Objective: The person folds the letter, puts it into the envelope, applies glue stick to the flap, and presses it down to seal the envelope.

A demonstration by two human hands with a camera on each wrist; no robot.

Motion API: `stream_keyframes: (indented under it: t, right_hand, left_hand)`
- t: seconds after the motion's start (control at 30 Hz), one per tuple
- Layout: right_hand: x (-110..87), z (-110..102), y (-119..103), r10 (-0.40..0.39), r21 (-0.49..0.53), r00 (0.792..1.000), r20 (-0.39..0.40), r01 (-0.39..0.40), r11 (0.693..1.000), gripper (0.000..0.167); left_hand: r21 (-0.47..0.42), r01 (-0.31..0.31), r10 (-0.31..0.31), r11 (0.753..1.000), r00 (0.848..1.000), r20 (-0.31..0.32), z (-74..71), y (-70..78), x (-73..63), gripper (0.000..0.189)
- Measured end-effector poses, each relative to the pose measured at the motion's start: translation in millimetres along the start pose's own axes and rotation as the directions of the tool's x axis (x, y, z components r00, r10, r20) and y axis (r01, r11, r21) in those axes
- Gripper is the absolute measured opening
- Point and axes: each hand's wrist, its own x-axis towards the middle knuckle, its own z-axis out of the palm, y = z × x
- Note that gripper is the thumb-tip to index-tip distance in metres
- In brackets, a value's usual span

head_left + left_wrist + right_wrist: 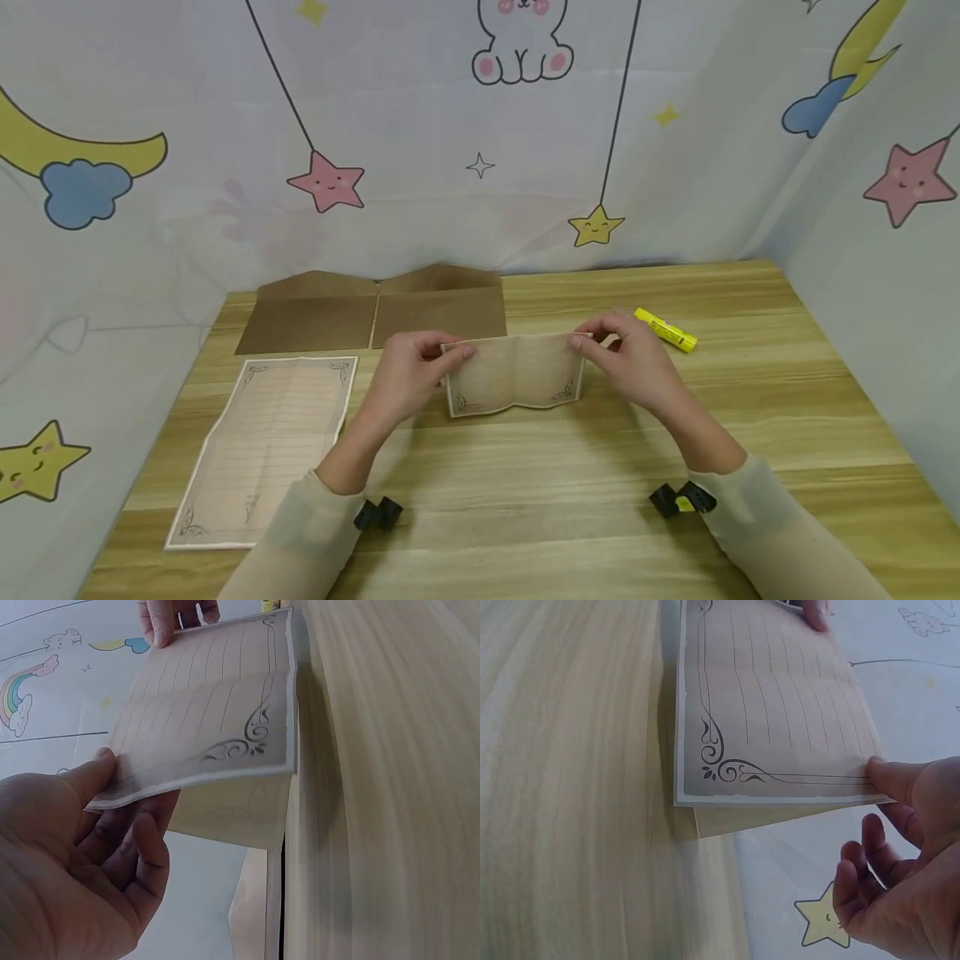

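A lined sheet of letter paper (pixel 516 375) with ornate corner scrolls is folded over at its top edge, its two halves hanging apart below. My left hand (pixel 408 371) pinches the top left end of the fold between thumb and fingers. At the other end, my right hand (pixel 626 354) pinches the top right corner the same way. In the left wrist view the rear half shows under the front half of the letter paper (pixel 217 697). The right wrist view shows the scroll corner of the letter paper (pixel 780 712) close to the table.
Flat on the table's left lies a second lined sheet (pixel 270 442), creased. Behind it are two brown envelopes (pixel 307 325) side by side with flaps up. A yellow glue stick (pixel 666 330) lies beyond my right hand. A patterned cloth (pixel 450 125) hangs behind the wooden table (pixel 525 517).
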Motion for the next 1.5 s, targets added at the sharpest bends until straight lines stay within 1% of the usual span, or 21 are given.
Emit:
stream_keyframes:
  t: [0.1,0.2,0.33,0.4,0.5,0.57,0.67,0.73,0.83,0.97,1.1,1.3,1.4,1.5]
  right_hand:
    - [0.4,-1.3,0.9,0.001,0.020,1.000,-0.002,-0.001,1.000,0.024]
    - [1.3,-1.5,2.4,0.031,0.061,0.999,0.015,-0.031,0.998,0.026]
    - [2.1,0.0,3.8,0.068,0.106,0.997,0.040,-0.072,0.992,0.028]
    - [2.5,0.8,4.6,0.080,0.115,0.996,0.043,-0.085,0.990,0.031]
    - [3.2,1.4,5.6,0.093,0.120,0.995,0.042,-0.097,0.988,0.035]
    - [4.5,1.5,5.8,0.093,0.118,0.995,0.044,-0.098,0.988,0.037]
    - [7.3,1.2,5.8,0.078,0.111,0.995,0.061,-0.085,0.990,0.036]
    - [9.3,1.3,5.8,0.054,0.126,0.995,0.088,-0.065,0.990,0.033]
    - [12.8,3.3,5.9,0.014,0.142,0.991,0.133,-0.033,0.989,0.027]
    - [17.7,9.0,4.6,-0.027,0.129,0.983,0.182,0.003,0.992,0.023]
    - [22.4,14.5,3.0,-0.041,0.097,0.976,0.215,0.020,0.995,0.022]
    - [27.5,19.1,0.5,-0.064,0.070,0.971,0.229,0.049,0.996,0.022]
    - [28.9,20.0,-1.8,-0.074,0.084,0.968,0.238,0.056,0.995,0.022]
    - [29.2,19.8,-2.8,-0.069,0.088,0.969,0.236,0.050,0.995,0.023]
  left_hand:
    - [-0.016,0.012,-0.012,1.000,1.000,-0.003,-2.2,-1.4,0.1,0.021]
    - [-0.011,0.017,-0.017,1.000,1.000,0.000,-3.3,-2.1,-0.1,0.030]
    - [0.007,0.013,-0.013,1.000,1.000,0.008,-3.4,-4.1,-0.6,0.034]
    - [-0.002,0.017,-0.017,1.000,0.999,0.031,-3.3,-6.1,-0.9,0.034]
    - [-0.031,0.034,-0.031,0.999,0.996,0.087,-3.4,-8.2,-1.1,0.033]
    - [-0.066,0.053,-0.043,0.996,0.990,0.136,-3.6,-8.8,-0.7,0.027]
    - [-0.124,0.084,-0.056,0.989,0.975,0.214,-2.8,-7.9,1.1,0.017]
    - [-0.145,0.097,-0.056,0.985,0.963,0.262,-1.4,-6.2,2.3,0.022]
    - [-0.129,0.078,-0.033,0.989,0.949,0.315,3.1,-3.5,4.1,0.033]
    - [-0.120,0.056,-0.009,0.991,0.931,0.364,11.5,0.7,5.3,0.034]
    - [-0.121,0.071,-0.019,0.990,0.921,0.389,19.6,4.9,5.5,0.028]
    - [-0.155,0.130,-0.055,0.979,0.909,0.413,29.0,4.3,5.2,0.020]
    - [-0.174,0.154,-0.069,0.973,0.907,0.416,31.6,4.0,4.8,0.016]
    - [-0.182,0.173,-0.087,0.968,0.910,0.405,33.1,3.2,4.7,0.014]
